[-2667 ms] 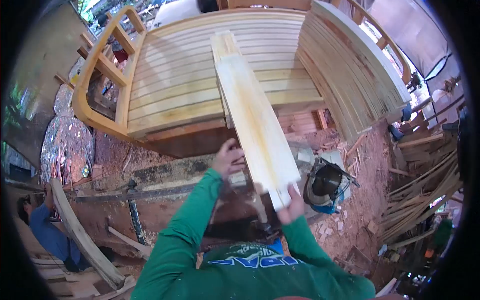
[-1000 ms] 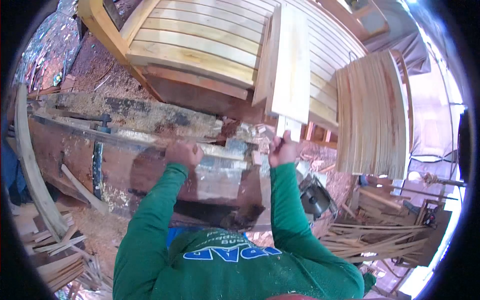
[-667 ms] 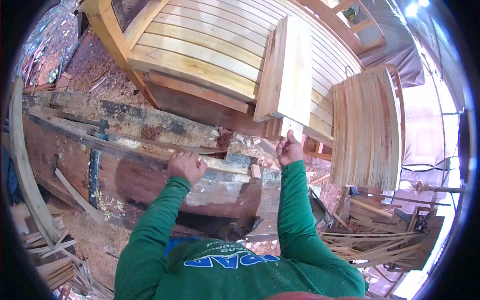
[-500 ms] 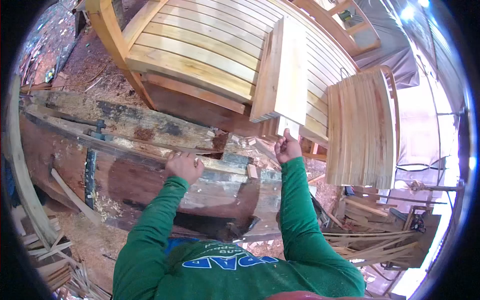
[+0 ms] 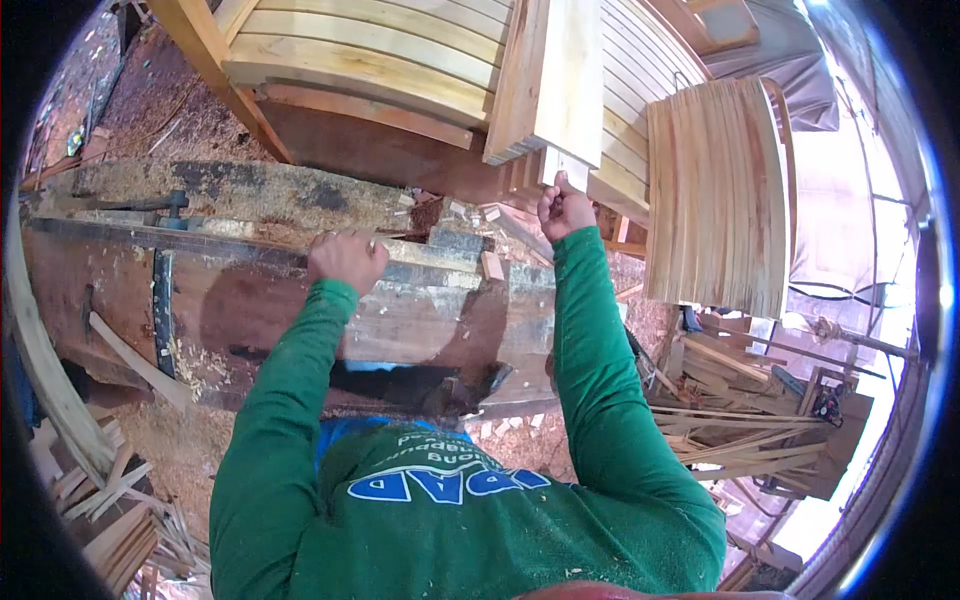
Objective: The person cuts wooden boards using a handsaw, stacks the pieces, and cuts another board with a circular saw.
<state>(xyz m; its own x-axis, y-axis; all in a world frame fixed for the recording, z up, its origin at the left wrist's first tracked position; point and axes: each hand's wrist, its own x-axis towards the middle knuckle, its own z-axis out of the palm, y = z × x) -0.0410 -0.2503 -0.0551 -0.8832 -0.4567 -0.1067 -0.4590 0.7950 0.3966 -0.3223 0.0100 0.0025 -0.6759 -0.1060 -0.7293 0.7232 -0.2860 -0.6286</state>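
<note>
My right hand is closed on the narrow pale end of a wooden board, thumb on top and fingers curled underneath. That end juts from below a stack of thick boards, which lies across a slatted wooden surface. My left hand rests at the far top edge of the worn workbench, its fingers curled in. Whatever may be inside those fingers is hidden.
Many upright slats stand packed together at the right. Thin offcuts are piled at lower right, more strips at lower left. An axe-like tool with a pale curved handle leans against the bench's left side. Small wood blocks and shavings lie about.
The view has tilted down, so the bench and boards appear higher and slightly further left. Both hands keep about the same places on the board end and the bench edge.
</note>
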